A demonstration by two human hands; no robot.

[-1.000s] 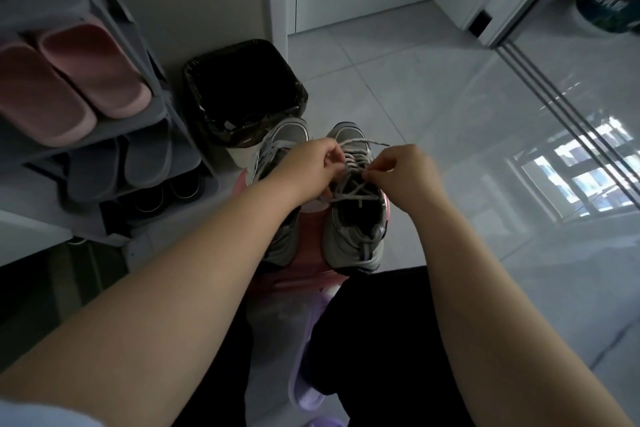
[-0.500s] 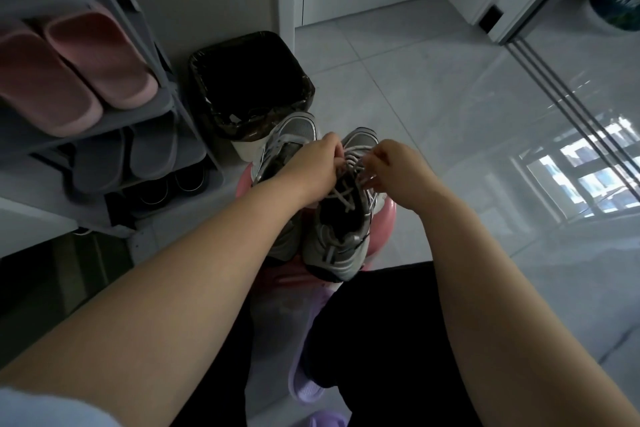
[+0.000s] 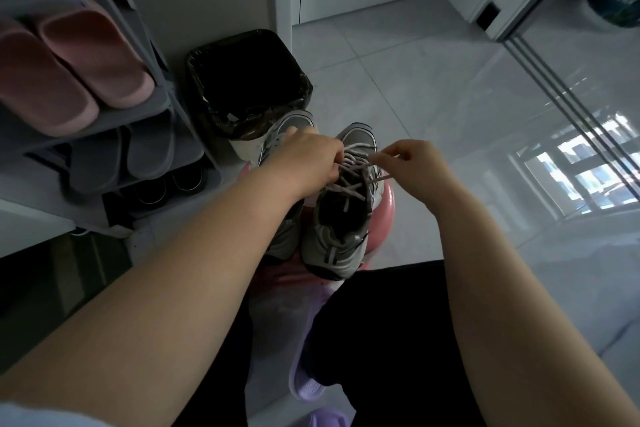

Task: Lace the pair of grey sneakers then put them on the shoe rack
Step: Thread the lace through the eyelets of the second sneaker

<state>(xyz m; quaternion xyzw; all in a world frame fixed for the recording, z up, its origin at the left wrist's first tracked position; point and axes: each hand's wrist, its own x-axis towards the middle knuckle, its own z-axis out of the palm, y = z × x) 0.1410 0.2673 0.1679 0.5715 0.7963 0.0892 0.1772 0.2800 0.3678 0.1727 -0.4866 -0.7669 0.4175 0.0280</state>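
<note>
Item 1. Black trousers [image 3: 381,340], nearest the camera, with a purple slipper [image 3: 306,388] showing at their left edge. Both bare forearms reached forward over them.

Item 2. Pink stool [image 3: 387,206], just beyond the knees. It carried both shoes, heels toward the wearer.

Item 3. Right-side grey sneaker [image 3: 334,243], upright on the stool, its opening facing up. A pale lace [image 3: 349,188] criss-crossed the upper eyelets, and one loose end lay out over the shoe's right edge.

Item 4. Second grey sneaker [image 3: 289,123], touching the first on its left and mostly hidden under the left forearm. Only the toe showed plainly.

Item 5. Left hand [image 3: 304,163], fingers curled tight over the tongue of the right-side sneaker, pinching the lace where the crossings met.

Item 6. Right hand [image 3: 415,159], just right of the same shoe's toe. Thumb and forefinger were pinched on a strand of the lace drawn out to the side, and the other fingers were folded in.

Item 7. Bin [image 3: 246,80] with a black liner, on the floor just past the stool.

Item 8. Shoe rack [image 3: 164,104], to the left and well apart from the sneakers. It held pink slippers [image 3: 69,69] above and grey slippers [image 3: 128,156] below.

Item 9. Door track [image 3: 554,90], far right, across glossy pale tiles.
</note>
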